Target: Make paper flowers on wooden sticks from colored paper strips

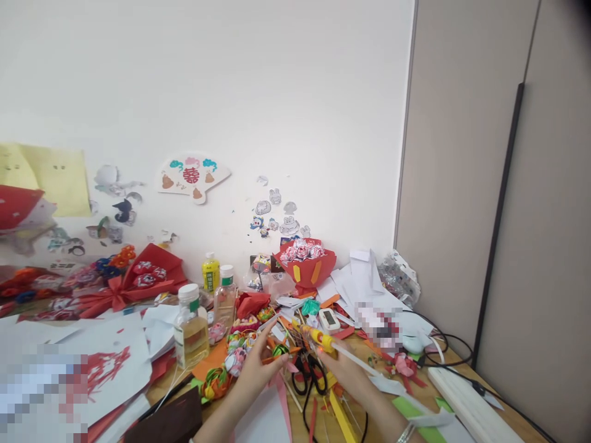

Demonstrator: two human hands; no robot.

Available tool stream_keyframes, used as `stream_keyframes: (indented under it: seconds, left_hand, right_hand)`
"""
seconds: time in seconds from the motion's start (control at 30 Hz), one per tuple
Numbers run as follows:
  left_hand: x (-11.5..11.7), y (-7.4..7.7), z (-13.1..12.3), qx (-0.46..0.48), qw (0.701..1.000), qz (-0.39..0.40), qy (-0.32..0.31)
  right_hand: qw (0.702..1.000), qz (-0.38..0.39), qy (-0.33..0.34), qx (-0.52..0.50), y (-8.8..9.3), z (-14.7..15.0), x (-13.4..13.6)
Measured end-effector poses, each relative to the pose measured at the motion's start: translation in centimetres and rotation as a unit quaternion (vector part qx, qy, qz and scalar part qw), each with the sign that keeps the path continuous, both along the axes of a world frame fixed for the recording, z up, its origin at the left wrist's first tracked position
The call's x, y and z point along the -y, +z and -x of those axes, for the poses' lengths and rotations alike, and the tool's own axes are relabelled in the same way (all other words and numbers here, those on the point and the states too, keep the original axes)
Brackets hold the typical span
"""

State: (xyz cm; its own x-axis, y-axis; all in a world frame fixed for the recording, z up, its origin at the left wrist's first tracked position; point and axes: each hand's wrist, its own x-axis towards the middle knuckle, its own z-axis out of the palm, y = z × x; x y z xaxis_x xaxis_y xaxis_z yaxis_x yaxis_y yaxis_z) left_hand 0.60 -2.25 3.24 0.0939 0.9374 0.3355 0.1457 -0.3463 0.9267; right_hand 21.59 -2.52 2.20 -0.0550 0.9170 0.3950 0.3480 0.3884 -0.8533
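Note:
My right hand [344,366] is wrapped round a yellow glue gun [318,337] with a small orange light; a pale glue stick [360,360] sticks out of its back. Its nozzle points left, toward my left hand [258,366]. The thumb and fingers of my left hand are around an orange and green folded paper piece [280,350], partly hidden by them. Black-handled scissors [308,374] lie between my wrists on scattered paper strips. To the left of my left hand is an orange and green paper flower [216,384].
Bottles, including a clear one with yellowish liquid [191,335], stand at left. A red-wrapped bouquet [307,264] stands by the wall. At right lie a white power strip [471,403], black cables and a white timer [329,320]. White paper [120,344] covers the left side.

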Motion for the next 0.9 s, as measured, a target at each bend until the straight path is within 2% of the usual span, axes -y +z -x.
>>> stream_keyframes:
  seconds: [0.13,0.2,0.37,0.47,0.57,0.73,0.9]
  left_hand:
    - [0.1,-0.7,-0.2,-0.044,0.992,0.085,-0.077]
    - [-0.1,-1.5,-0.2,-0.056,0.989,0.107,-0.086]
    - [-1.1,-3.0,0.1,-0.076,0.993,0.086,-0.04]
    - [-1.6,-2.9,0.3,-0.117,0.993,0.033,0.004]
    - [-1.6,-2.6,0.4,-0.158,0.987,-0.006,0.024]
    - [-1.6,-2.5,0.4,-0.184,0.982,-0.033,0.023]
    - [-1.7,-2.6,0.4,-0.171,0.983,-0.037,0.057]
  right_hand:
    - [0.998,0.015,-0.003,0.058,0.2,0.1,0.3]
    - [0.998,0.019,0.011,0.059,0.5,0.1,0.4]
    - [0.998,0.025,0.045,0.024,1.0,-0.1,0.6]
    - [0.997,0.035,0.065,0.006,1.6,-0.3,1.0]
    - [0.995,0.045,0.088,-0.007,2.2,-0.4,1.5]
    - [0.992,0.049,0.114,-0.022,2.3,-0.3,1.8]
    - [0.993,0.045,0.11,-0.029,1.8,-0.4,1.5]
